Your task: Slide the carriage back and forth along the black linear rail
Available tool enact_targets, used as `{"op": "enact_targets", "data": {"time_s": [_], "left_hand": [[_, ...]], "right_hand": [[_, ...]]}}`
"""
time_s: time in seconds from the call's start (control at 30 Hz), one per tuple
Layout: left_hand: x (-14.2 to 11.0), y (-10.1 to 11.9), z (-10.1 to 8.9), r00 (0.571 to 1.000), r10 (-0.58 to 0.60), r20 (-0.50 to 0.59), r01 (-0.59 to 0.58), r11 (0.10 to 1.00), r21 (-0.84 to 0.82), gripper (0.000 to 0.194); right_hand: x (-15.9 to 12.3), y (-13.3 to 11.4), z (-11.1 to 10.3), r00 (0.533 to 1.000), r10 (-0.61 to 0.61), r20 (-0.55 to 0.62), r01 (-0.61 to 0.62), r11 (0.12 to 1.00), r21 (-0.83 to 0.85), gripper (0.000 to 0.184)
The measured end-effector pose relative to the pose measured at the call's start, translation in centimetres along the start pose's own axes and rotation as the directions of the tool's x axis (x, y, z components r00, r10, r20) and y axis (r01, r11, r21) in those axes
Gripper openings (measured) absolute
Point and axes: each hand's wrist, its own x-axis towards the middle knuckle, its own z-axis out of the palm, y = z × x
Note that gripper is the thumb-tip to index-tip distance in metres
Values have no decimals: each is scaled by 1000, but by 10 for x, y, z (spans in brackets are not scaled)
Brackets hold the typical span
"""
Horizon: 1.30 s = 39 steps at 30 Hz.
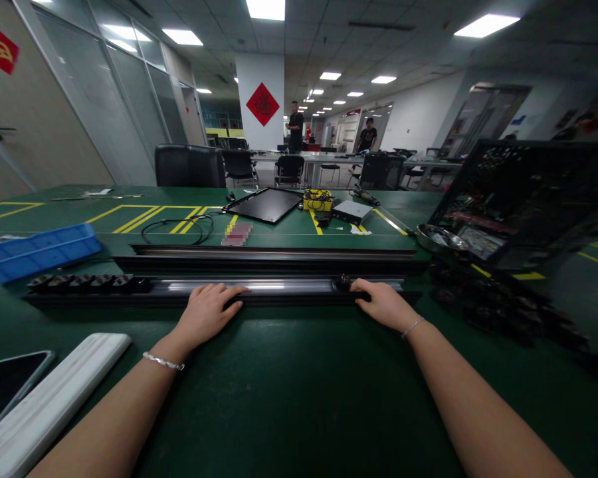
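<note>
Green tabletop (pixel 299 392), black rail (pixel 299 301), white pillar (pixel 259 70)

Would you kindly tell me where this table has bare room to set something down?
The widest bare patch of green tabletop lies between the left forearm and right forearm, bordered ahead by the near black rail. It is crowded at right, where dark parts lie before the black case, and at near left, with a phone and long white object.

Here the small dark piece (pixel 343 283) by the right hand (pixel 385 305) is too blurred to identify, the phone (pixel 10 385) runs off the left edge, and those black parts (pixel 501 311) heaped at right smear together.
</note>
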Motion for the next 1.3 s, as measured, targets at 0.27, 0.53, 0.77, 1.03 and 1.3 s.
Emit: {"op": "enact_targets", "data": {"time_s": [0.27, 0.53, 0.77, 1.03, 1.3], "left_hand": [[0, -1, 1, 1000, 2, -3, -2, 1000, -9, 40], [0, 1, 0, 1000, -1, 1, 1, 1000, -19, 40], [-1, 1, -1, 1000, -9, 0, 9, 999, -30, 40], [-1, -1, 1, 1000, -1, -16, 0, 1000, -18, 40], [-1, 0, 1, 1000, -7, -16, 7, 1000, -5, 39]], "right_hand": [[0, -4, -2, 1000, 22, -6, -22, 1000, -17, 21], [-3, -1, -1, 999, 17, -50, -14, 998, 56, 20], [-1, -3, 1, 991, 99, -93, -89, 991, 102, 19], [9, -11, 5, 936, 324, -136, -327, 945, 2, 24], [15, -20, 5, 895, 442, -58, -443, 897, -4, 34]]}}
